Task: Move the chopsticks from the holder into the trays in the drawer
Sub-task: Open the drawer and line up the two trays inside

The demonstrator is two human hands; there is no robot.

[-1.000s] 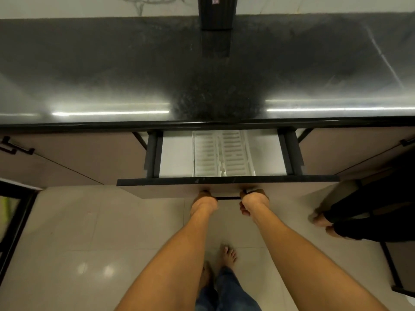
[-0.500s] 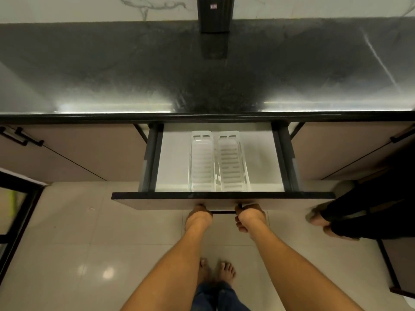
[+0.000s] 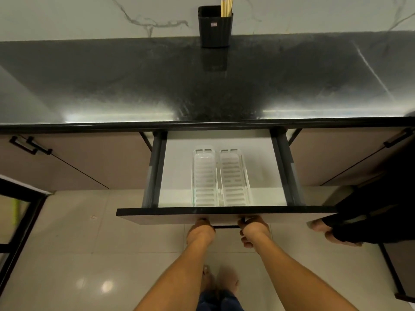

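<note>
Drawer drawn out, chopsticks waiting

Both hands, left hand (image 3: 200, 234) and right hand (image 3: 254, 230), curl their fingers around the drawer handle (image 3: 226, 226), exposing two empty white trays (image 3: 221, 178) side by side. Beyond, across the bench (image 3: 202, 86), the chopsticks (image 3: 226, 6) stand in their black holder (image 3: 215, 26) against the wall.

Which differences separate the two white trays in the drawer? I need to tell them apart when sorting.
The left tray lies parallel to the drawer sides; the right tray angles slightly rightward toward the front. The left tray's far-end wall looks taller than the right tray's. Both are white, slotted, empty, and lie side by side.
</note>
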